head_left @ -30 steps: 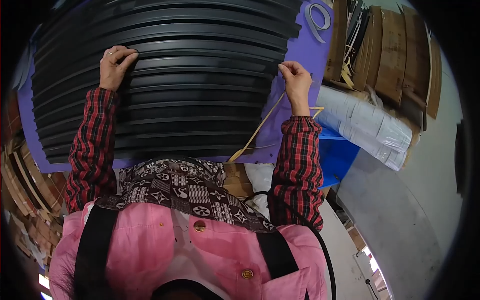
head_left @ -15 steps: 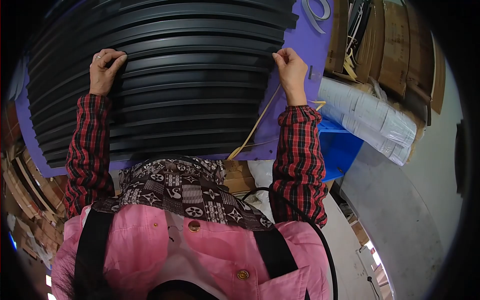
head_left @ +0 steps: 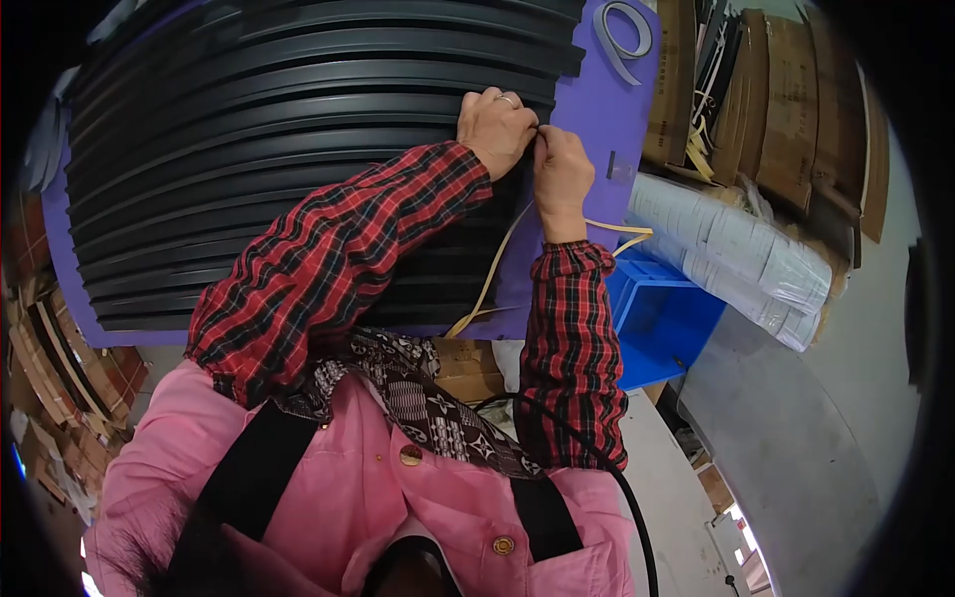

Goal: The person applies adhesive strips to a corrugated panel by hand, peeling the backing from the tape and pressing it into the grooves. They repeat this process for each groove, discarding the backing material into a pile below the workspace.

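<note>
Long black ribbed strips (head_left: 298,129) lie side by side across a purple tabletop (head_left: 567,269). My left hand (head_left: 497,127), with a ring on one finger, reaches across to the strips' right ends. Its fingers are bent together there. Close beside it, my right hand (head_left: 564,174) is closed, thumb and fingertips pinched at the same spot. The fingertips of both hands nearly meet at the end of one strip. Anything small pinched between them is too hidden to make out.
A coil of pale grey tape (head_left: 645,40) lies at the table's far right. Thin yellow bands (head_left: 487,284) hang near the front edge. To the right are a blue crate (head_left: 662,333), plastic-wrapped white rolls (head_left: 741,249) and cardboard (head_left: 786,109). A black cable (head_left: 637,478) runs by my right arm.
My left hand has swept right along the strips to join my right hand. My right hand has shifted slightly left and nearer me. My body has turned a little.
</note>
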{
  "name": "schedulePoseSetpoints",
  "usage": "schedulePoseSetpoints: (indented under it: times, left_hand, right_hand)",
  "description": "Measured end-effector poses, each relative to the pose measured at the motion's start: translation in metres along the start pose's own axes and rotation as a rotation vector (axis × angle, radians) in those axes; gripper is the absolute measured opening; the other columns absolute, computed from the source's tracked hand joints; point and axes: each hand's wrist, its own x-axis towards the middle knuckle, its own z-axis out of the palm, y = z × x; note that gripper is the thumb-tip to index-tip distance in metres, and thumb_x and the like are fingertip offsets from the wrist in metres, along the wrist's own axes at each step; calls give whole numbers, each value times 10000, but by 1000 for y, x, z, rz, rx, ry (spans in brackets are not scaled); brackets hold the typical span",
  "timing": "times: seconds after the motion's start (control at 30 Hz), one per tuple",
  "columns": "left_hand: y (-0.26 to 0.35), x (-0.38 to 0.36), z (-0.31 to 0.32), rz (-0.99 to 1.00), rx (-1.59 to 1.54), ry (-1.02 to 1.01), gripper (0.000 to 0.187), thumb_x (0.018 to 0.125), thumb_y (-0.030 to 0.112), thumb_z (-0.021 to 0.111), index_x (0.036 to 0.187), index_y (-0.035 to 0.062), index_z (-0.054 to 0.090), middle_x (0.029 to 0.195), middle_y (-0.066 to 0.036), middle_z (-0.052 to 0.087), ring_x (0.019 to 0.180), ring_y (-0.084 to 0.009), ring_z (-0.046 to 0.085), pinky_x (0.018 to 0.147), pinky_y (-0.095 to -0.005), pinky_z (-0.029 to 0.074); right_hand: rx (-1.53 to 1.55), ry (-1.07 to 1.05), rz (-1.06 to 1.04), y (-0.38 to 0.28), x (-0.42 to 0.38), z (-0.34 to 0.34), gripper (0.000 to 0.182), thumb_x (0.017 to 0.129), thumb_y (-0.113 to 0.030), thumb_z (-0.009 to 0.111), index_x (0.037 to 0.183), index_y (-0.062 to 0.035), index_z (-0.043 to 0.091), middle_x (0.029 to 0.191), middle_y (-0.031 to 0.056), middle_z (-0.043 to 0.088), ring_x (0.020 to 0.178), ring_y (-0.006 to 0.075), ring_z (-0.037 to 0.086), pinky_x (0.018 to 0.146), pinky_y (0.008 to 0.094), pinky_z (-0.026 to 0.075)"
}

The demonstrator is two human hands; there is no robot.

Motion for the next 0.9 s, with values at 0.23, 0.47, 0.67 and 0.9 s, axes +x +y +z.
schedulePoseSetpoints:
  times: [0.23, 0.47, 0.67, 0.9]
  left_hand:
    - [-1, 2, -4, -5, -19, -19, 54, 657, 174, 570, 688, 148, 607, 730, 15, 546, 807, -172, 473, 722, -323, 313]
    - [26, -6, -66, -231, -1339, -440, 249, 712, 109, 461, 936, 92, 570, 785, -28, 514, 724, -106, 454, 598, -224, 354]
    - [37, -29, -103, 29, -1115, -632, 211, 841, 170, 440, 941, 6, 525, 780, 1, 505, 685, -50, 432, 612, -197, 381]
    - [71, -44, -140, 77, -1261, -893, 209, 827, 208, 470, 920, 36, 542, 726, 22, 491, 663, -47, 417, 570, -183, 351]
  right_hand:
    - [781, 1, 378, -28, 9, -15, 73, 766, -105, 533, 778, -33, 538, 736, 49, 564, 674, 162, 559, 554, 254, 446]
    - [2057, -105, 505, -45, 54, -94, 110, 794, -78, 493, 899, -51, 511, 849, 64, 535, 735, 155, 504, 614, 250, 445]
    - [2245, -139, 230, -72, 43, -139, 115, 807, -85, 473, 920, -95, 492, 876, 39, 520, 769, 133, 468, 671, 252, 409]
    - [2355, -141, 235, -94, 21, -169, 75, 808, -96, 471, 868, -105, 515, 827, -6, 456, 709, 91, 394, 619, 218, 342]
